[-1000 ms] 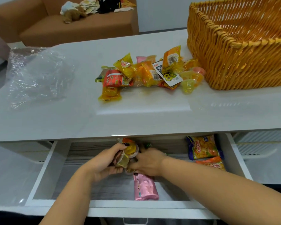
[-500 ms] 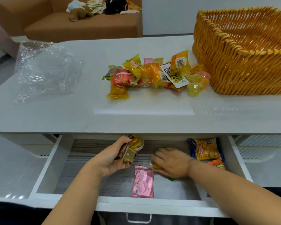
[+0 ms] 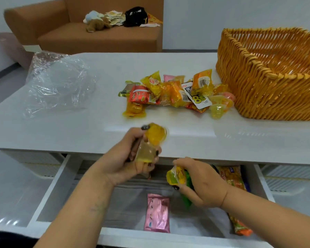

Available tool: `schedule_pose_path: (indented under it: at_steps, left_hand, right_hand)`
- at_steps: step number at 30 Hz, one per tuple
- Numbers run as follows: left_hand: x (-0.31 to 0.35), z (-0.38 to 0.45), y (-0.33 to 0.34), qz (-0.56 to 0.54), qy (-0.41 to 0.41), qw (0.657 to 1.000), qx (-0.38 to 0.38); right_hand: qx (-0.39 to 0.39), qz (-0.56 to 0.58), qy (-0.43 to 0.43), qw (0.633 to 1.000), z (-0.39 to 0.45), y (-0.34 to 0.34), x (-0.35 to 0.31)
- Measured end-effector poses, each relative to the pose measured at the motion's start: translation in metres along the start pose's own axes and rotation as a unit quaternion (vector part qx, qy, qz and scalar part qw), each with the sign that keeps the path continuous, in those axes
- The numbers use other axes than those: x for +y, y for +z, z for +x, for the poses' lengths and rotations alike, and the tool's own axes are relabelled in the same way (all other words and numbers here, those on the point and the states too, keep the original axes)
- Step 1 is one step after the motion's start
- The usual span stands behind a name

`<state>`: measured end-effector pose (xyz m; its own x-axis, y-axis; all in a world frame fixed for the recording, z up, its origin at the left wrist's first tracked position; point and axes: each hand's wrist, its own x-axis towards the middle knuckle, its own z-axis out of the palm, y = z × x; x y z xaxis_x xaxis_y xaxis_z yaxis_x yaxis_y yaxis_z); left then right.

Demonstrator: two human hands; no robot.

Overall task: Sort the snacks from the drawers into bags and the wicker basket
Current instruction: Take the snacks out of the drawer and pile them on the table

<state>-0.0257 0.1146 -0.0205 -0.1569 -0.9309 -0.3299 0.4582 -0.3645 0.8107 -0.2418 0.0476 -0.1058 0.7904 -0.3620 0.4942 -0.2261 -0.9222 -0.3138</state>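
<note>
1. my left hand (image 3: 131, 158) is curled round a clutch of jelly cups (image 3: 150, 142), raised over the table's front edge, above the open drawer (image 3: 61, 185).
2. my right hand (image 3: 199, 185) grips a yellow jelly pack (image 3: 175, 176) with something green under it, just above the drawer.
3. a heap of snacks (image 3: 175, 93) lies on the table (image 3: 79, 129), beside the wicker basket (image 3: 268, 90), not in it.
4. as far as i can see into the basket, nothing is inside; the clear bag (image 3: 55, 85) on the left looks unfilled.
5. left in the drawer: a pink packet (image 3: 157, 213) and orange packets (image 3: 234, 178) at the right.
6. i judge this early: emptying is under way, sorting not yet begun.
</note>
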Motion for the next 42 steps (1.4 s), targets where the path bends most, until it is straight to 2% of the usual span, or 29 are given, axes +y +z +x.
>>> schedule_pose_path:
  at_steps: [2, 6, 9, 12, 14, 17, 21, 23, 25, 27, 28, 31, 33, 35, 38, 42]
  left_hand:
    - [0.024, 0.011, 0.009, 0.023, 0.048, 0.999, 0.007]
    - [0.076, 0.053, 0.026, 0.163, 0.121, 0.966, 0.158]
    - [0.122, 0.091, 0.031, 0.149, 0.192, 0.945, 0.221]
    - [0.157, 0.138, 0.02, 0.201, 0.233, 0.899, 0.311]
    - [0.162, 0.167, 0.01, 0.256, 0.223, 0.872, 0.352]
    - [0.152, 0.204, -0.006, 0.352, 0.221, 0.819, 0.395]
    - [0.13, 0.238, -0.019, 0.408, 0.197, 0.786, 0.421]
    - [0.122, 0.25, -0.025, 0.472, 0.149, 0.759, 0.423]
    - [0.117, 0.258, -0.03, 0.514, 0.119, 0.747, 0.405]
    - [0.117, 0.258, -0.033, 0.505, 0.135, 0.758, 0.391]
    - [0.118, 0.254, -0.032, 0.506, 0.155, 0.751, 0.395]
    - [0.11, 0.227, -0.029, 0.579, 0.18, 0.663, 0.439]
    - [0.094, 0.205, -0.031, 0.63, 0.156, 0.618, 0.444]
    - [0.075, 0.184, -0.039, 0.649, 0.14, 0.609, 0.434]
    - [0.046, 0.159, -0.055, 0.635, 0.165, 0.613, 0.44]
    - [0.033, 0.159, -0.052, 0.555, 0.215, 0.676, 0.433]
  right_hand:
    - [0.029, 0.04, 0.011, 0.999, 0.006, -0.006, -0.01]
    - [0.108, 0.099, 0.037, 0.988, 0.043, -0.026, -0.011]
    - [0.217, 0.118, 0.114, 0.962, 0.088, -0.048, 0.016]
    - [0.299, 0.079, 0.202, 0.929, 0.14, -0.068, 0.061]
    - [0.271, 0.032, 0.262, 0.926, 0.173, -0.078, 0.092]
    - [0.182, -0.058, 0.331, 0.924, 0.21, -0.08, 0.132]
    - [0.011, -0.2, 0.362, 0.91, 0.228, -0.057, 0.167]
    - [-0.024, -0.23, 0.353, 0.906, 0.232, -0.047, 0.173]
    - [0.013, -0.225, 0.337, 0.914, 0.235, -0.044, 0.173]
    - [0.083, -0.206, 0.327, 0.918, 0.232, -0.044, 0.172]
    - [0.123, -0.216, 0.321, 0.914, 0.227, -0.044, 0.171]
    - [0.19, -0.276, 0.313, 0.888, 0.199, -0.043, 0.161]
    - [0.139, -0.252, 0.384, 0.877, 0.177, -0.039, 0.151]
    - [0.087, -0.209, 0.443, 0.868, 0.154, -0.028, 0.14]
    - [0.081, -0.22, 0.422, 0.876, 0.134, -0.005, 0.118]
    - [0.073, -0.196, 0.419, 0.883, 0.133, 0.01, 0.108]
